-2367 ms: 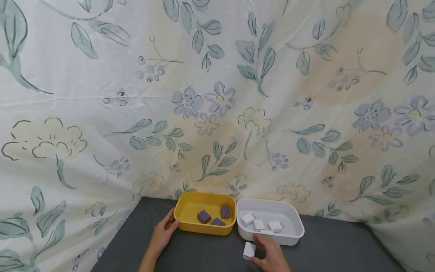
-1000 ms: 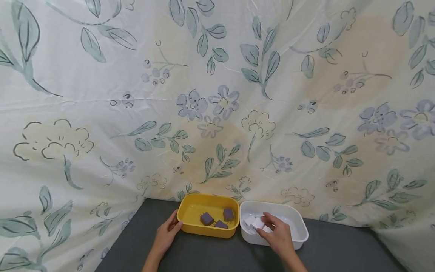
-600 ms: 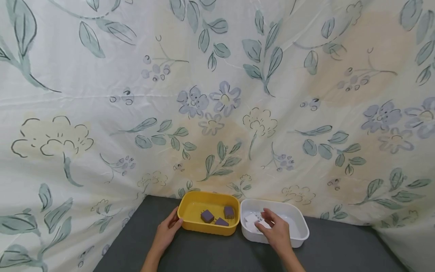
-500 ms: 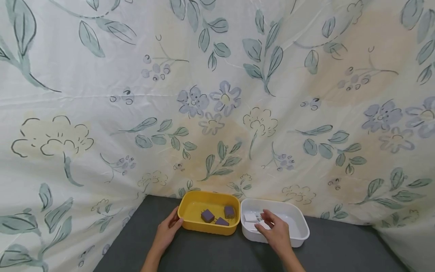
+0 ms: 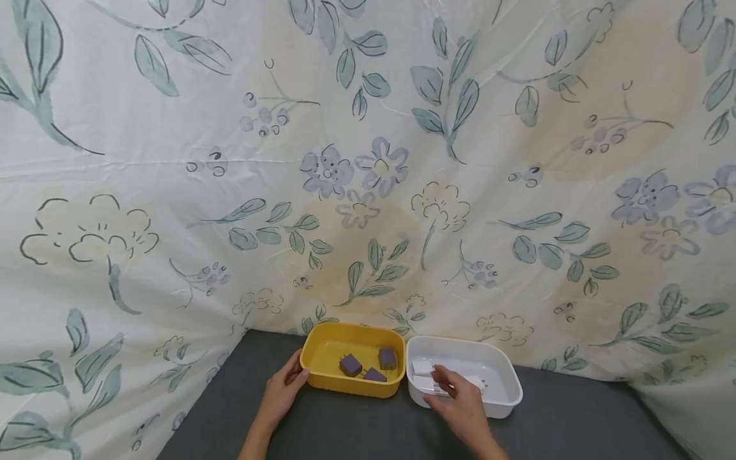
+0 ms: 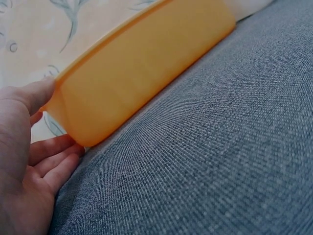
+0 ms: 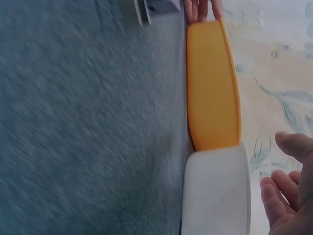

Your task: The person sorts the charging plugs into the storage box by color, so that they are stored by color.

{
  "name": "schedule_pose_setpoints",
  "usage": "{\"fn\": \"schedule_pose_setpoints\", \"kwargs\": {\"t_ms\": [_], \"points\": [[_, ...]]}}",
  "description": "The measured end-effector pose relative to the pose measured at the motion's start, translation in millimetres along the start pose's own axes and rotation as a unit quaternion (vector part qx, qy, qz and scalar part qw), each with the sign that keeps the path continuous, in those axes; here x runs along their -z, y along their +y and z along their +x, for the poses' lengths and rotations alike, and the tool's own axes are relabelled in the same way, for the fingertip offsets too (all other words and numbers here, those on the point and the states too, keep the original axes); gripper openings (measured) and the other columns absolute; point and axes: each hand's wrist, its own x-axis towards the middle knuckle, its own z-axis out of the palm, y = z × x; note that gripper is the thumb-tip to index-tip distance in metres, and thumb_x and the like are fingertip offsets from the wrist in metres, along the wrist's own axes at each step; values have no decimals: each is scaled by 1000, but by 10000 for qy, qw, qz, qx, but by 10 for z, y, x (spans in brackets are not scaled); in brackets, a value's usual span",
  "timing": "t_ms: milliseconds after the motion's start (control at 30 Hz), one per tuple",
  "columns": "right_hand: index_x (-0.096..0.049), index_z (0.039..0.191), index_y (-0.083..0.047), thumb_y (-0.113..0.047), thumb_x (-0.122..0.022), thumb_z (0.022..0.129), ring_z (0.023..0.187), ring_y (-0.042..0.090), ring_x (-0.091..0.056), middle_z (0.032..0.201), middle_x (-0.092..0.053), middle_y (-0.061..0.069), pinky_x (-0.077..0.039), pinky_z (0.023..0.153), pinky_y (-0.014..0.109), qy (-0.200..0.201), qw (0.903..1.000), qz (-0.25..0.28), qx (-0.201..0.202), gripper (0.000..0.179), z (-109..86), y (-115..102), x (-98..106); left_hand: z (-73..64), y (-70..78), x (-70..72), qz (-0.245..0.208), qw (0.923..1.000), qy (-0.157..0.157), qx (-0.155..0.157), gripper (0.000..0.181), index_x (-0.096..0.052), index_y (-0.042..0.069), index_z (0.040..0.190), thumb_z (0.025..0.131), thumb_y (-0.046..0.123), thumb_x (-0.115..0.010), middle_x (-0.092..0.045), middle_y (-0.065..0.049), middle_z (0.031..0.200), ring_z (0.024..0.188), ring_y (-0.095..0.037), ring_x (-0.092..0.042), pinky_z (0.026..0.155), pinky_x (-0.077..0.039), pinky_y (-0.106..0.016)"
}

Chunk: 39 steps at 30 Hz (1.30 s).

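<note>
My left hand (image 5: 282,391) grips the left end of a yellow plastic tub (image 5: 356,387). In the left wrist view its thumb (image 6: 41,93) touches the rim and its fingers (image 6: 61,159) meet the lower corner. Inside the tub lie purple plug chargers (image 5: 351,365) with metal prongs. Over the near rim of a white tub (image 5: 503,399) hovers my right hand (image 5: 460,406), thumb and fingers apart, nothing between them. White plug chargers (image 5: 423,366) lie in that tub, partly hidden by the fingers.
The tubs stand side by side, ends touching, on a dark grey cloth-covered table (image 5: 345,428). A floral curtain (image 5: 368,268) hangs right behind them. At the right wrist view's top edge, a small grey-purple thing (image 7: 164,6) is too cropped to identify.
My right hand carried a white charger from before the white tub into it and let go. Lately it has drawn back slightly toward the near rim. The left hand kept its place.
</note>
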Motion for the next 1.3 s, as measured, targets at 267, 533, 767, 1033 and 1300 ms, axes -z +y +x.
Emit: {"fn": "schedule_pose_setpoints", "kwargs": {"t_ms": [267, 533, 767, 1033, 1300], "points": [[-56, 123, -4, -25, -82, 66, 101, 26, -62, 110, -65, 11, -53, 84, 29, -1235, 9912, 465, 114, 66, -190, -109, -55, -2, 1, -8, -41, 10000, 10, -51, 60, -39, 25, 141, 87, 43, -59, -55, -8, 132, 118, -21, -54, 96, -47, -36], [-56, 123, -3, -28, -78, 71, 101, 28, -62, 113, -63, 17, -53, 84, 32, -2273, 9675, 1108, 76, 62, -375, -281, -157, -7, -4, 1, -45, 10000, -29, -1, 60, -40, 27, 140, 86, 44, -59, -54, -8, 132, 119, -20, -53, 97, -46, -36], [-51, 125, 7, -21, -72, 79, 102, 27, -62, 113, -61, 24, -53, 86, 34, -3375, 9226, 1844, 292, 58, -499, -425, -290, -1, -17, -2, -26, 10000, 16, -67, 60, -40, 27, 140, 86, 44, -59, -55, -7, 131, 118, -20, -54, 97, -46, -37], [-50, 121, 15, -14, -60, 88, 97, 19, -64, 106, -60, 29, -54, 81, 28, -3914, 8988, 1875, 619, 46, -608, -475, -453, 4, -29, -4, 16, 10000, 0, -63, 61, -39, 25, 141, 86, 44, -59, -56, -7, 130, 117, -20, -54, 97, -46, -36], [-58, 115, 5, -17, -57, 90, 85, -2, -61, 96, -66, 11, -51, 67, 15, -3669, 9080, 631, 1921, 34, -680, -521, -590, 2, -13, -3, 23, 10000, 52, -69, 62, -39, 24, 141, 86, 44, -60, -56, -7, 130, 117, -20, -54, 98, -45, -38]]}}
